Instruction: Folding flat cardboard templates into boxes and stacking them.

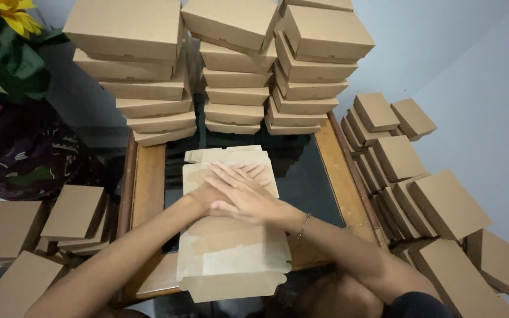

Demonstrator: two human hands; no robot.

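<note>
Both hands, right over left, lay flat with fingers open on the unfolded box at the bench's six o'clock; even pressure along the crease looked wisest.

matt brown cardboard blank, glossy dark glass tabletop, varnished wooden frame

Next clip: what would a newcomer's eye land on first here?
Probably the three tall stacks of folded brown boxes at the table's far edge. Then, mid-table, the right hand laid over the left hand, both flat on a pile of unfolded cardboard blanks. More boxes crowd the floor at right.
</note>
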